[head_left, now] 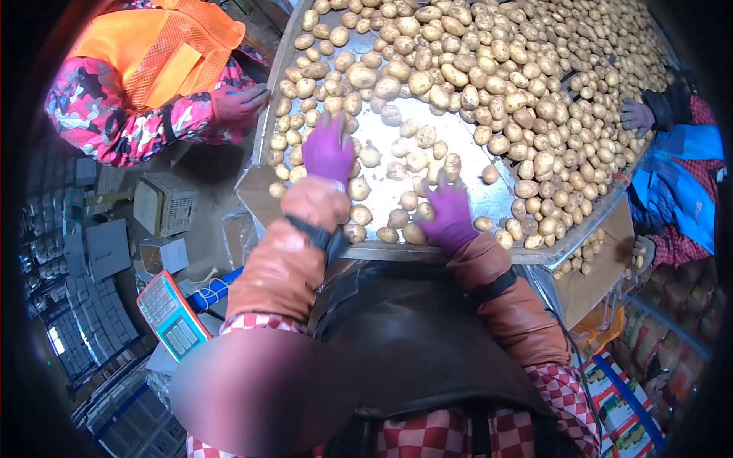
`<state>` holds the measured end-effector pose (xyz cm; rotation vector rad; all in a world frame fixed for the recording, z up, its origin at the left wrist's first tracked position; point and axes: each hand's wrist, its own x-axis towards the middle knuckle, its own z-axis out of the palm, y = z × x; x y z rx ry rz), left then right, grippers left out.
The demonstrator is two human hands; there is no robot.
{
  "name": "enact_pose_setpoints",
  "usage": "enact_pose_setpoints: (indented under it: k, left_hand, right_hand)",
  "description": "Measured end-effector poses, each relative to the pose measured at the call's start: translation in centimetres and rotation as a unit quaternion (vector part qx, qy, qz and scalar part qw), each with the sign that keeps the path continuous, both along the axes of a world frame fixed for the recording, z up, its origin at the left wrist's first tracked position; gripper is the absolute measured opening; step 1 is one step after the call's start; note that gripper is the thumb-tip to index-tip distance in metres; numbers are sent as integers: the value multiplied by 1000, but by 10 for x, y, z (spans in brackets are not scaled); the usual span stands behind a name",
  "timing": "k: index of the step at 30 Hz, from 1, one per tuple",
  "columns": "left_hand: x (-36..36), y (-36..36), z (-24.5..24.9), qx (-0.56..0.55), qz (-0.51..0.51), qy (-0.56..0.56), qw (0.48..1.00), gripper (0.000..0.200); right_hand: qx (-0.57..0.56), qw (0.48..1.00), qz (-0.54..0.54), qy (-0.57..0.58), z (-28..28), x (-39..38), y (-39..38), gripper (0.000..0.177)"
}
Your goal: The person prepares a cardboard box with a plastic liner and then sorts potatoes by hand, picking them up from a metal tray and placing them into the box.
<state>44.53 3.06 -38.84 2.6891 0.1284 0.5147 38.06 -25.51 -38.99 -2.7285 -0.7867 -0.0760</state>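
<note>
Many potatoes cover the metal sorting table in front of me. My left hand, in a purple glove, reaches over the left side with its fingers stretched out, touching or just above the potatoes there. My right hand, gloved in the same purple, lies near the front edge with fingers apart, close against a few potatoes. Between the two hands several loose potatoes sit on the shiny surface. Neither palm shows, so anything beneath them is hidden.
A co-worker in an orange vest stands at the left edge; another in a blue vest works at the right. A digital scale and a plastic crate are on my left. Cardboard boxes stand at lower right.
</note>
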Motion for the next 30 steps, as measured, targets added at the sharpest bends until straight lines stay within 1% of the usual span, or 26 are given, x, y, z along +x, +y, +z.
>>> enact_pose_setpoints:
  k: [1, 2, 3, 4, 5, 7, 8, 9, 10, 11, 12, 13, 14, 15, 17, 18, 19, 20, 22, 23, 24, 25, 26, 27, 29, 30]
  left_hand:
    - [23, -3, 1, -35, 31, 64, 997, 55]
    - [45, -10, 20, -8, 58, 214, 975, 61]
    - [61, -17, 38, 21, 85, 358, 930, 67]
    - [65, -20, 36, 27, 89, 373, 923, 71]
    - [66, -19, 33, 29, 73, 385, 920, 71]
    - [65, -10, 32, 41, 40, 408, 911, 72]
    - [65, -5, 37, 31, 31, 418, 907, 76]
    - [63, 4, 28, 7, 13, 383, 923, 74]
    - [58, 9, 26, -101, 25, 370, 923, 73]
    - [54, 11, 23, -206, 35, 353, 912, 72]
    - [41, -12, 48, -288, 1, 374, 882, 68]
    - [29, -36, 74, -368, -31, 393, 842, 64]
    - [24, -39, 39, -402, -195, 355, 821, 55]
    - [25, -67, 100, -271, -203, 406, 849, 49]
    - [55, -78, 79, -305, -171, 315, 882, 47]
    - [84, -82, 71, -263, -157, 208, 929, 46]
    - [108, -83, 63, -222, -139, 98, 960, 46]
    - [115, -79, 57, -77, -137, 91, 983, 50]
    - [134, -78, 21, 42, -91, 208, 973, 66]
    - [115, -91, 20, 126, -85, 166, 974, 73]
    - [105, -89, 11, 13, -159, 164, 973, 74]
    - [90, -85, 2, -99, -232, 163, 954, 74]
    - [61, -87, 4, -25, -245, 151, 957, 74]
    - [33, -92, 7, 48, -258, 137, 955, 75]
    - [4, -92, 8, 70, -198, 150, 966, 73]
    - [-1, -87, 5, 34, -196, 123, 972, 74]
  right_hand:
    - [73, 982, 6, 177, 13, -9, 8, 68]
    - [91, 976, 41, 196, 17, -9, 5, 66]
    - [110, 967, 77, 215, 21, -9, 2, 63]
    - [184, 924, 12, 334, 37, -6, 0, 62]
    - [256, 859, -53, 441, 55, -1, -5, 61]
    - [386, 753, -125, 519, 56, 5, -13, 60]
    - [446, 732, -132, 498, 39, 6, -18, 60]
    - [505, 707, -141, 474, 29, 7, -23, 60]
    - [546, 669, -117, 490, 34, 8, -27, 56]
    - [595, 604, -141, 511, 40, 7, -29, 57]
    - [640, 533, -165, 528, 52, 8, -30, 58]
    - [678, 476, -174, 532, 52, 6, -28, 59]
    - [714, 416, -182, 533, 52, 3, -25, 59]
    - [713, 400, -181, 547, 53, 3, -21, 57]
    - [709, 371, -181, 572, 58, 5, -15, 53]
    - [713, 319, -207, 589, 52, 4, -23, 49]
    - [723, 350, -193, 564, 49, 2, -36, 48]
    - [729, 381, -178, 541, 46, -1, -54, 46]
    - [749, 432, -168, 474, 52, -8, -92, 42]
    - [762, 455, -174, 427, 58, -11, -115, 39]
    - [823, 378, -171, 388, 63, -19, -145, 42]
    - [878, 294, -157, 342, 69, -27, -176, 47]
    - [922, 214, -135, 294, 74, -35, -206, 55]
    - [953, 139, -156, 221, 68, -47, -236, 66]
    - [923, 209, -294, 131, 79, -64, -251, 72]
    - [897, 243, -360, 84, 84, -69, -257, 75]
